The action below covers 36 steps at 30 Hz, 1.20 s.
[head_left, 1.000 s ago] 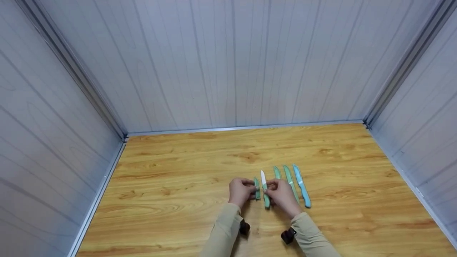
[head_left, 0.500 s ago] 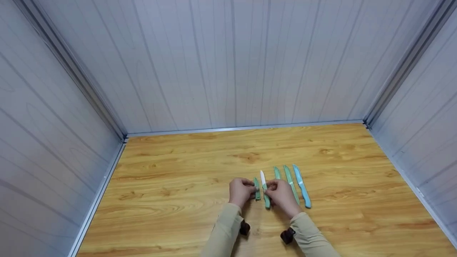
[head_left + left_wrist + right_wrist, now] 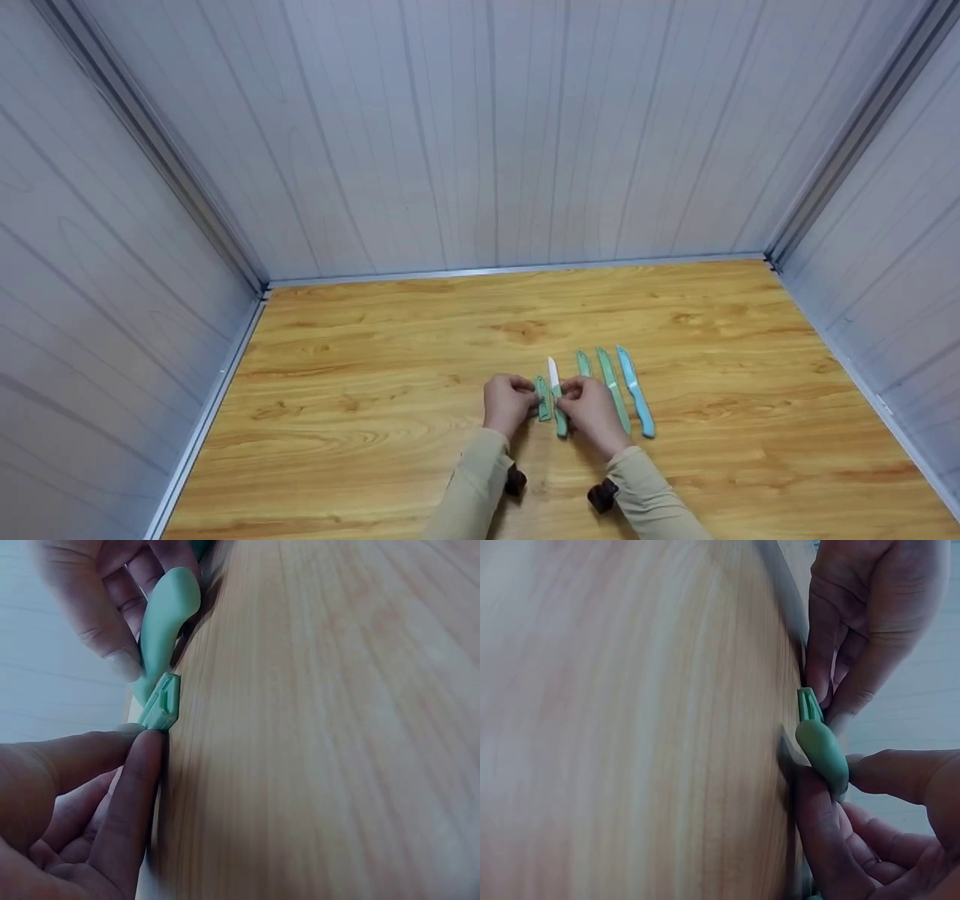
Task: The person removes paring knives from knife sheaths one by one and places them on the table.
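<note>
Pale green plastic sits in both of the person's hands, over a wood-grained table (image 3: 360,420). The left hand (image 3: 508,403) pinches a small green sheath (image 3: 544,409) between thumb and forefinger, its slotted end facing the near side. Just to the right of it, a narrow gap between them, is a knife (image 3: 556,391) with a white blade and a green handle. The right hand (image 3: 592,411) pinches that handle from the right, thumb and fingertip pressed on either side, and the bare blade points to the far side. Whether the sheath or the knife touches the wood, I can't tell from here.

Right of the right hand lie a green knife (image 3: 613,390), then, furthest right, a blue knife (image 3: 636,392), both with covered blades and their tips to the far side. Another green piece (image 3: 584,364) pokes out beyond the right hand, partly hidden by it. Both arms come in from the near side in beige sleeves (image 3: 474,469), with a small dark device (image 3: 515,481) at each wrist. A pale panelled wall (image 3: 480,135) closes off the far side.
</note>
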Each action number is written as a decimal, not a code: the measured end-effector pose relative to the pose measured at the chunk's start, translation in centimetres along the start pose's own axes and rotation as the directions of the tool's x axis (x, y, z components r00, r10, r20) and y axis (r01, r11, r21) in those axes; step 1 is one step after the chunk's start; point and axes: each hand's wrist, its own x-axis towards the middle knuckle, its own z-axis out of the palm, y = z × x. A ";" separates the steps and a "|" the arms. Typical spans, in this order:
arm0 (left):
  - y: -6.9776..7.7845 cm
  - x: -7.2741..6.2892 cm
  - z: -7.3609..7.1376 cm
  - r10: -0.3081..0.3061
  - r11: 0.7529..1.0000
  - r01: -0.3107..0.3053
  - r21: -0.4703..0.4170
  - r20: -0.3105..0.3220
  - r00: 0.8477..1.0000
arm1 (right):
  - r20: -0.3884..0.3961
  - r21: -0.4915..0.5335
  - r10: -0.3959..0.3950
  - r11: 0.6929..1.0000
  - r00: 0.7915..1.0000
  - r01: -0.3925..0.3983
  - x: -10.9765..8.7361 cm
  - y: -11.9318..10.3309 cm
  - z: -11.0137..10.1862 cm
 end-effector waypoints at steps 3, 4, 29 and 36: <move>0.0 0.0 0.1 0.013 1.000 -0.013 0.008 -0.007 1.000 | -0.010 -0.015 -0.005 1.000 1.000 0.005 0.1 0.0 0.0; 0.0 -0.1 0.1 0.022 1.000 -0.022 0.009 -0.009 1.000 | -0.015 -0.033 -0.015 0.999 1.000 0.015 0.1 0.0 0.0; 0.0 -0.5 -0.3 0.028 0.999 -0.028 -0.024 0.018 0.999 | -0.041 -0.234 -0.109 0.967 0.993 0.097 -0.3 -0.2 0.0; -0.1 -0.6 -0.6 0.022 0.997 -0.020 -0.068 0.032 0.999 | -0.054 -0.254 -0.107 0.963 0.993 0.090 -0.3 -0.1 -0.2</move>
